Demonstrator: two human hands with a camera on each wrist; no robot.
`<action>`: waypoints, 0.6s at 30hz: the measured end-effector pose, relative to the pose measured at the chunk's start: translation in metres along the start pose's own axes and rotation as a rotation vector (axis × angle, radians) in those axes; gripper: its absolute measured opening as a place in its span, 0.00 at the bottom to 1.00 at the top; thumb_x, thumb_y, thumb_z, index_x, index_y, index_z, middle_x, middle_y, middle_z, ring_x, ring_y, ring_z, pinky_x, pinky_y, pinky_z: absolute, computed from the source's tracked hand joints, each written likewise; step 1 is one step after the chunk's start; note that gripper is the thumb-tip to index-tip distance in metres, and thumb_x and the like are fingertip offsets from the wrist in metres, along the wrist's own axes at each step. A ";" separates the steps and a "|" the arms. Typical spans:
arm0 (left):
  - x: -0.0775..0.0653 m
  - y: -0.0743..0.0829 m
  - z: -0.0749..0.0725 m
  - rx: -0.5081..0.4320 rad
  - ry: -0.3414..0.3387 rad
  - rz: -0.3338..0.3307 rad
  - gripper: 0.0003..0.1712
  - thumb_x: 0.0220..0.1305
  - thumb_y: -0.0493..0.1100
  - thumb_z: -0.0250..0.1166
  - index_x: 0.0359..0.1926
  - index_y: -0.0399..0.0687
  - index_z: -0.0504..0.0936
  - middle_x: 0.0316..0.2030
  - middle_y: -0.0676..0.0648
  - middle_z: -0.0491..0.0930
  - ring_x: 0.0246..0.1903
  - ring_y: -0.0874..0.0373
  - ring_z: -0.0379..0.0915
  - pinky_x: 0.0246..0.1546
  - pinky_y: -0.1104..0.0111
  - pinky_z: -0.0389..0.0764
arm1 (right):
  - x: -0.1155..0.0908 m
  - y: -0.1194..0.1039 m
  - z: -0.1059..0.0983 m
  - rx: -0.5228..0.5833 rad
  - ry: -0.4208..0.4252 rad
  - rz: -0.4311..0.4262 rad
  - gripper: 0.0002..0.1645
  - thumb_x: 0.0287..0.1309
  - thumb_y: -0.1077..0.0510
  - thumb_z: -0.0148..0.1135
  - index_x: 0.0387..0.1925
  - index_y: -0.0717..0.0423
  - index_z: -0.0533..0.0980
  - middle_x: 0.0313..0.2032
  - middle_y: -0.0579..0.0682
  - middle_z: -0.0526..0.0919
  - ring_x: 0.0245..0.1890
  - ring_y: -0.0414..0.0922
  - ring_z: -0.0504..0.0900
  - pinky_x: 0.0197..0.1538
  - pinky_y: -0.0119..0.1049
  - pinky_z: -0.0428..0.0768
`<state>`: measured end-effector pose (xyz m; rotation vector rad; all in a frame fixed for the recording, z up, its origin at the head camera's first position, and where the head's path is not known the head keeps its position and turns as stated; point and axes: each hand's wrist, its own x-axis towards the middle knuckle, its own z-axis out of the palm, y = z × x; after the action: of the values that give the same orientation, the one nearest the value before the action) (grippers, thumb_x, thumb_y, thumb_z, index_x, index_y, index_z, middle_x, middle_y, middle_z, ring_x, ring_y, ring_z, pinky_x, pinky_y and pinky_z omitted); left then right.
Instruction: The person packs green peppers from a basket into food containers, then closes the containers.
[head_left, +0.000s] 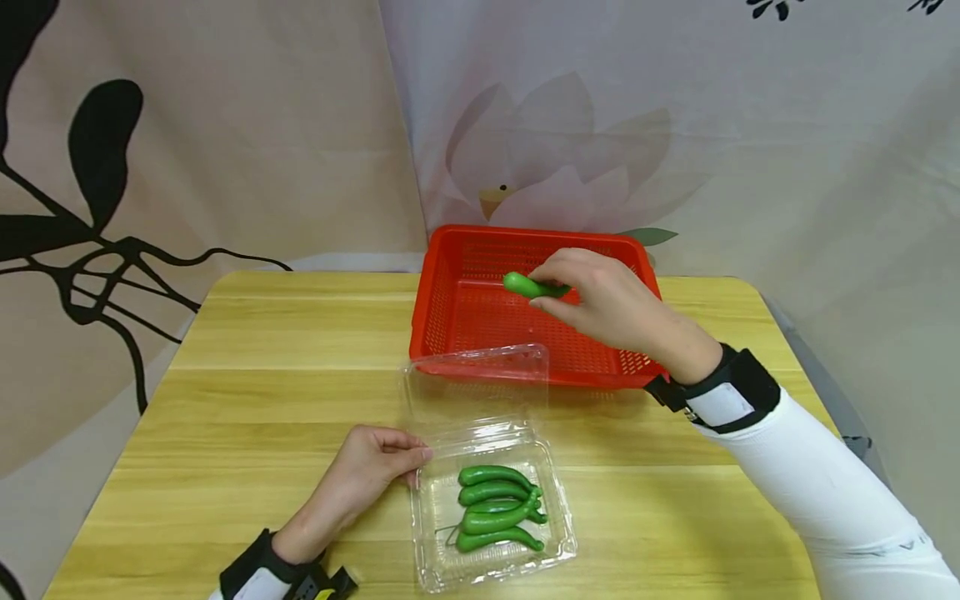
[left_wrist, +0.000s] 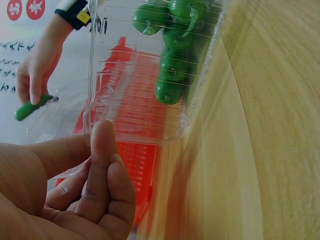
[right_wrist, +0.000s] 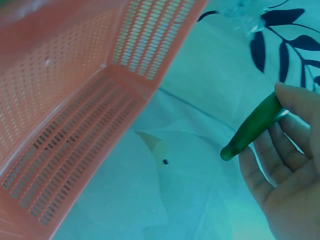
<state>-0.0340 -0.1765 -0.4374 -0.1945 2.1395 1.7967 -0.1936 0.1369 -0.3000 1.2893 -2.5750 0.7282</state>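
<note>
My right hand (head_left: 611, 300) pinches a green chili pepper (head_left: 523, 285) between thumb and fingers, held above the red plastic basket (head_left: 461, 321). In the right wrist view that pepper (right_wrist: 254, 127) is tilted and stands apart from the basket wall. With thumb and fingers, my left hand (head_left: 375, 462) grips the left edge of a clear plastic clamshell box (head_left: 502, 575) near its hinge. Several green peppers (head_left: 495, 522) lie side by side in the box, seen through its clear wall in the left wrist view. Its lid (head_left: 480, 396) stands open toward the basket, its far edge overlapping the basket's front in view.
Everything stands on a wooden table (head_left: 300, 392) with light grain. Behind its back edge hangs a pale cloth (head_left: 300, 125) printed with flowers and dark leaves. Each wrist wears a black strap (head_left: 738, 387).
</note>
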 end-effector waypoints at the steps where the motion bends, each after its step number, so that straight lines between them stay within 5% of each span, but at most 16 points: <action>1: 0.000 0.000 0.000 0.002 0.002 -0.002 0.09 0.64 0.36 0.74 0.39 0.30 0.89 0.28 0.39 0.86 0.23 0.57 0.80 0.28 0.68 0.81 | -0.003 -0.002 0.000 0.007 0.017 -0.019 0.17 0.59 0.59 0.79 0.48 0.58 0.85 0.43 0.48 0.86 0.42 0.44 0.81 0.44 0.42 0.82; 10: 0.001 -0.001 0.000 0.016 0.001 -0.008 0.09 0.65 0.36 0.74 0.40 0.31 0.89 0.28 0.39 0.86 0.24 0.55 0.81 0.28 0.68 0.81 | -0.027 -0.029 0.011 0.043 0.140 -0.239 0.22 0.47 0.64 0.84 0.46 0.62 0.85 0.42 0.50 0.86 0.41 0.45 0.83 0.43 0.40 0.85; 18: 0.004 -0.003 0.000 0.031 0.007 0.000 0.07 0.65 0.35 0.74 0.39 0.32 0.90 0.26 0.42 0.85 0.24 0.55 0.79 0.29 0.68 0.80 | -0.043 -0.052 0.029 0.085 0.126 -0.334 0.17 0.59 0.58 0.79 0.48 0.60 0.85 0.43 0.48 0.86 0.42 0.44 0.83 0.44 0.36 0.84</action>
<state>-0.0368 -0.1764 -0.4414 -0.1933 2.1709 1.7642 -0.1248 0.1267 -0.3227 1.5906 -2.1764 0.8269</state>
